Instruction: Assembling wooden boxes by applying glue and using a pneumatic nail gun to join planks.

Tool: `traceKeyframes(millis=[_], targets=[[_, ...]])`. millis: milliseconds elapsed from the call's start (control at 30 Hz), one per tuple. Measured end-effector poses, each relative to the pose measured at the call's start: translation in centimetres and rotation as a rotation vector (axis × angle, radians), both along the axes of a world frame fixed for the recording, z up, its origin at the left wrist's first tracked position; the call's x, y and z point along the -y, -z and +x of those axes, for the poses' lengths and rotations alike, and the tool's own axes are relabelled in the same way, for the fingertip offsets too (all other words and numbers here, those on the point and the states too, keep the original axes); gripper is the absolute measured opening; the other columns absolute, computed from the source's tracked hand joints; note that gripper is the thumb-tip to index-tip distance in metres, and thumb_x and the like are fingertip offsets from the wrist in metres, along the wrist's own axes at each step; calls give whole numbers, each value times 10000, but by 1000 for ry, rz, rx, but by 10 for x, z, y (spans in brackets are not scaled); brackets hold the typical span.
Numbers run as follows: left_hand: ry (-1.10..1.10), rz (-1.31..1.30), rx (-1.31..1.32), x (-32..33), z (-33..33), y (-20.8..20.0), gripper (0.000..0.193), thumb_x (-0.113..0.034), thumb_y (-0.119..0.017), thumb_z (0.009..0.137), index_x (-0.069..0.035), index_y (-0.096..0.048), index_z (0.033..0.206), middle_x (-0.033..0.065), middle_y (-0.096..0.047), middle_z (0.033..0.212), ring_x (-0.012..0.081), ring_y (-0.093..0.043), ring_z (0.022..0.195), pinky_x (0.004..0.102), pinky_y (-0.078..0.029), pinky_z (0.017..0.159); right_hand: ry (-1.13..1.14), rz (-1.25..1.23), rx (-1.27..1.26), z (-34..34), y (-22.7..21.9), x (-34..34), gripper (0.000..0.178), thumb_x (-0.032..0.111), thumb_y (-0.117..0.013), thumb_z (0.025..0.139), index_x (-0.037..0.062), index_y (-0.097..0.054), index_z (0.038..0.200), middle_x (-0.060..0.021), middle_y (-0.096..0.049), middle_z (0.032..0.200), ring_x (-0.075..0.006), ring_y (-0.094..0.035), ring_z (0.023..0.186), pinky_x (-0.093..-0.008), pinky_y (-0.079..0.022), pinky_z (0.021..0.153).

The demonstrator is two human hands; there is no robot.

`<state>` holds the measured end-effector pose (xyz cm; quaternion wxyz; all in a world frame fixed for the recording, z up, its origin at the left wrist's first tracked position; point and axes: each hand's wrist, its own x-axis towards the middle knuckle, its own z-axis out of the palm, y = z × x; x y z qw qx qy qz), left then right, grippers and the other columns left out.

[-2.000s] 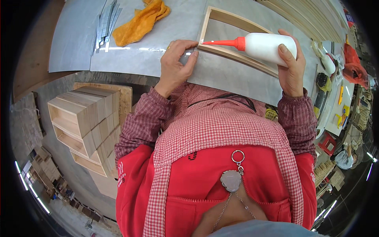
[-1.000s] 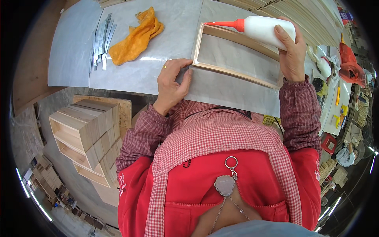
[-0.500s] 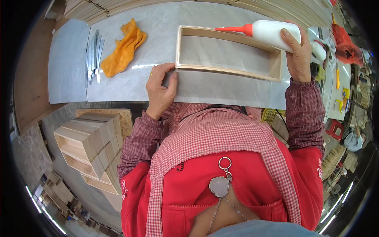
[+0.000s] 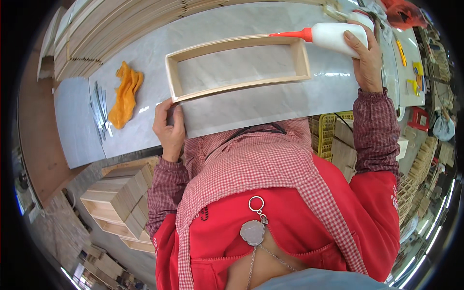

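Bottle (image 4: 333,38) clasped in right hand (image 4: 368,63); left (image 4: 169,133) touches frame (image 4: 302,62).

The frame (image 4: 232,45) is laid on the counter (image 4: 251,105) between the left grip (image 4: 170,126) and the right grip (image 4: 365,60), its near left corner touched by the left grip. The bottle (image 4: 336,39) is held in the right grip, its nozzle pointed left to the frame's far rim. Left of the left grip, and beyond it, the cloth (image 4: 125,96) is placed, with strips (image 4: 100,111) farther left. Behind these, boards (image 4: 130,29) are stacked. Below the counter, boxes (image 4: 118,198) are piled left of the left grip.
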<state>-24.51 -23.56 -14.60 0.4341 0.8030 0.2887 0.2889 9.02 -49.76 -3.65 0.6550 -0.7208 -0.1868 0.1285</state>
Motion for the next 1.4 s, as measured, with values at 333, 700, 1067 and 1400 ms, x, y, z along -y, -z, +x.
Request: traceKeyframes(millis=[333, 700, 1067, 1400], targets=[[-28, 9, -28, -1, -4, 5, 213, -27, -578, 839, -4, -591, 1051, 59, -598, 897, 149, -520, 751, 243, -431, 717, 166, -58, -20, 0, -9, 36, 401, 177, -676, 827, 47, -552, 1186, -117, -556, 1091, -202, -545, 958, -247, -459, 812], [-42, -29, -52, 2, -3, 1, 213, -23, -573, 846, -3, -581, 1058, 46, -595, 881, 134, -503, 736, 222, -419, 715, 167, -22, -8, -5, -2, 62, 394, 152, -687, 814, 50, -553, 1171, -119, -563, 1078, -201, -564, 932, -252, -475, 792], [-12, -9, -17, -2, -4, 7, 209, -30, -575, 855, -13, -584, 1063, 51, -608, 904, 133, -526, 764, 225, -429, 735, 152, -29, -30, -46, -3, 105, 402, 122, -690, 798, 52, -546, 1167, -131, -564, 1070, -220, -577, 913, -260, -484, 780], [-27, 49, -22, -7, -5, 11, 226, -25, -582, 834, -14, -592, 1059, 71, -621, 920, 154, -555, 765, 246, -455, 720, 174, 35, -87, -81, -4, 77, 438, 117, -681, 786, 36, -532, 1190, -138, -561, 1068, -230, -568, 913, -282, -468, 807]])
